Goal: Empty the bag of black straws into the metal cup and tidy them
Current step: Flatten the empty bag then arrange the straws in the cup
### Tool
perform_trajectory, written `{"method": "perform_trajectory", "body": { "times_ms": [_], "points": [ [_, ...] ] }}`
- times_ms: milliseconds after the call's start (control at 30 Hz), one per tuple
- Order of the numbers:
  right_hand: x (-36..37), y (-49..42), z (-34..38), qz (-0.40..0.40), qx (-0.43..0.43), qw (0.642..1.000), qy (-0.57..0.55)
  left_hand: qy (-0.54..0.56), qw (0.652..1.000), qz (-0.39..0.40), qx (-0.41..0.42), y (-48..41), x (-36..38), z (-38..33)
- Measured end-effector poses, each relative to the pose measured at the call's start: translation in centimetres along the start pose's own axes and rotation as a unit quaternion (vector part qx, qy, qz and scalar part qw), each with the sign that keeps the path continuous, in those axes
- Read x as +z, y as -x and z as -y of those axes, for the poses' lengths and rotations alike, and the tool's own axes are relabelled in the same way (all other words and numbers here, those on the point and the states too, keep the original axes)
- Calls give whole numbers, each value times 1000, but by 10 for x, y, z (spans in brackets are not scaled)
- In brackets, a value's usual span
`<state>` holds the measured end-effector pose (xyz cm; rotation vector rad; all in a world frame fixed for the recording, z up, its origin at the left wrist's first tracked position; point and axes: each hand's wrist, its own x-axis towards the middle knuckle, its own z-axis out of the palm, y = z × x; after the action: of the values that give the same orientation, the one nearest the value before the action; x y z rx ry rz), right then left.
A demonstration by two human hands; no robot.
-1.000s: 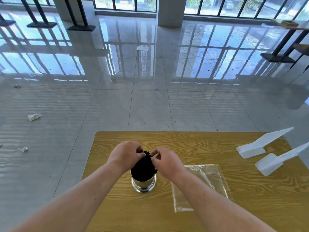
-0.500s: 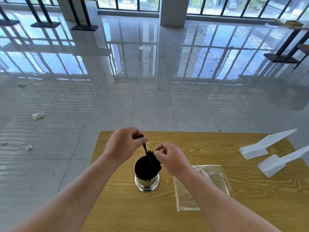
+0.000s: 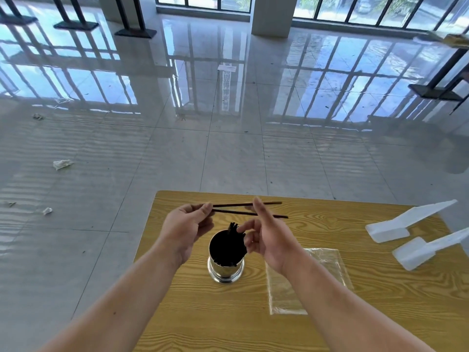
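Two thin black plastic straws (image 3: 228,211) pinched in L hand (image 3: 185,229), held level over shiny round metal cup (image 3: 225,269), mid yellow wood tabletop (image 3: 330,224). R hand (image 3: 266,235) open, fingers loose, by rim. Risk: cup tipped, contents spilled, if rim knocked w/ pair reinserted.

One wooden table (image 3: 253,326) carries one metal cup (image 3: 225,270), one clear plastic bag (image 3: 327,262) and two white wedge-shaped pieces (image 3: 388,231) (image 3: 416,252) at its right edge. Two loose black straws (image 3: 236,204) (image 3: 236,212) are pinched in the left hand (image 3: 185,229); the packed straws (image 3: 234,228) in the cup are too many to count.
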<state>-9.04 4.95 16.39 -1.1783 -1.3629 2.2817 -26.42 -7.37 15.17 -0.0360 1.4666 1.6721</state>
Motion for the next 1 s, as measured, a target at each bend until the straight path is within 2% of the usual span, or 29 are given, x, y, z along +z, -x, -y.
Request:
{"method": "perform_trajectory", "body": {
  "times_ms": [33,100,167,233,300,367,433,500,567,767,867,1000],
  "points": [
    [0,-2,5,-14,-3,999,-48,-3,1000,8,-18,2,-2,9],
    [-3,-3,11,-35,-31,998,-36,-9,999,25,-45,4,-7,25],
    [-7,-2,17,-47,-81,993,66,-58,996,44,-42,6,-12,37],
    [-11,0,19,-53,-142,971,183,-205,978,38,14,7,-21,45],
    [-13,1,18,-55,-190,942,272,-349,933,32,80,8,-32,51],
    [-10,0,12,-48,-214,914,343,-462,878,65,110,10,-43,55],
    [-1,-4,-2,-18,-207,890,405,-557,815,113,115,13,-48,59],
    [7,-8,-16,30,-161,865,474,-627,757,132,129,15,-46,65],
    [8,-10,-26,51,-127,847,513,-655,729,126,155,15,-40,70],
    [-13,-5,-32,-27,-164,863,476,-676,674,108,277,15,-27,72],
    [-21,-1,-33,-34,-176,874,452,-677,663,115,299,17,-25,63],
    [-24,2,-36,-41,-184,880,437,-673,671,115,288,21,-17,37]
  ]
}}
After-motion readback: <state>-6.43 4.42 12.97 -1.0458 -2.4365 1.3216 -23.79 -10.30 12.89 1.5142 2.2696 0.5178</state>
